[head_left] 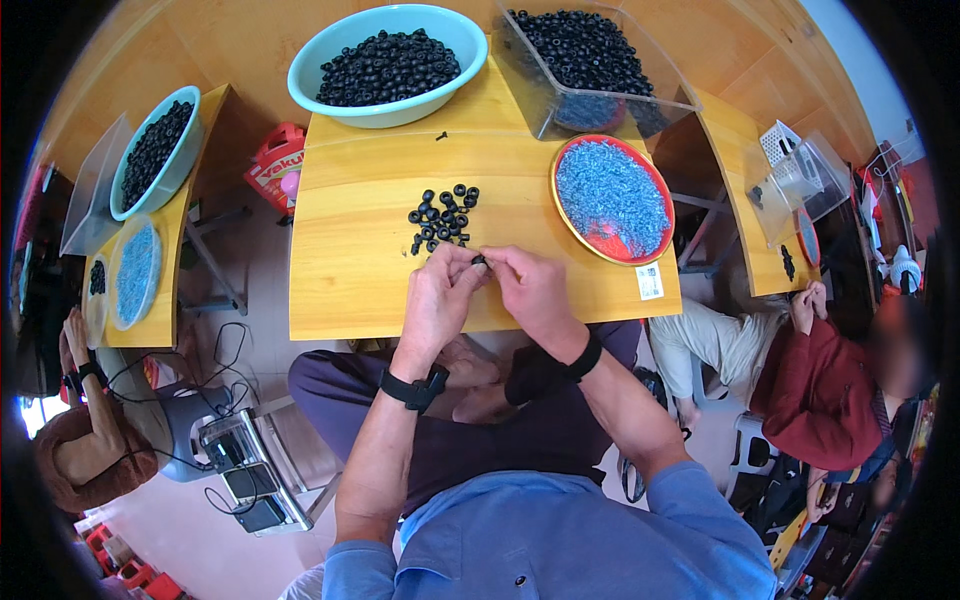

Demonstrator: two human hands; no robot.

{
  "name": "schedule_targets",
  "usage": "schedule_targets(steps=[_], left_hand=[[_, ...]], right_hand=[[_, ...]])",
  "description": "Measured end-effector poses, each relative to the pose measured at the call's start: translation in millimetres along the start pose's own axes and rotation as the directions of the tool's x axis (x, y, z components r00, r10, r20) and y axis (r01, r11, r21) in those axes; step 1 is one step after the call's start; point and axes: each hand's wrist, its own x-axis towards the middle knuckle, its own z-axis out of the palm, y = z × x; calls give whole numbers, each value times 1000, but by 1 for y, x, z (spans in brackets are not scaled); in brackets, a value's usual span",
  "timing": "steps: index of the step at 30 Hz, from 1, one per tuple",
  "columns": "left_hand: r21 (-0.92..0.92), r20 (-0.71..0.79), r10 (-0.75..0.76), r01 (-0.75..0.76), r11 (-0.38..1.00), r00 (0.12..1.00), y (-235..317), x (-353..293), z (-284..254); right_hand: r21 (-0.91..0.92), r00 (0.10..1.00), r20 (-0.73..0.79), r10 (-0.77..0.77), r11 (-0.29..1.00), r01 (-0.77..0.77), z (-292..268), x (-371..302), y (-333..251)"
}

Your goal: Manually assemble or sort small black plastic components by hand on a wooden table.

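Note:
My left hand (442, 290) and my right hand (537, 291) meet over the near part of the wooden table (360, 290). Between their fingertips they pinch a small black ring-shaped part (479, 260). Whether a second, smaller piece is in the right fingers is hidden. Just beyond my hands lies a loose group of black ring-shaped parts (430, 214). To the right, a round red tray with a yellow rim (556, 200) holds a heap of small bluish clear pieces (612, 190).
At the table's far side stand a light-blue basin (310, 100) and a clear plastic bin (545, 115), both full of black parts. A small dark piece (441, 135) lies alone near the basin. Co-workers sit at side tables, one in a maroon top (825, 400).

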Motion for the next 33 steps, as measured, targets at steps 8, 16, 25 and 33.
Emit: schedule_targets(steps=[8,16,25,33], left_hand=[[-9,-10,66,-66,998,998,-7,0,0],[235,52,137,-145,961,989,5,-6,2],[234,31,231,-232,944,972,-2,-8,6],[333,55,211,-217,918,976,0,-10,6]], right_hand=[[-43,998,-40,-47,998,45,3,-12,4],[227,981,17,193,955,-192,-12,-4,10],[556,925,235,297,740,-379,-19,-6,20],[494,931,217,292,790,-363,-13,-6,15]])
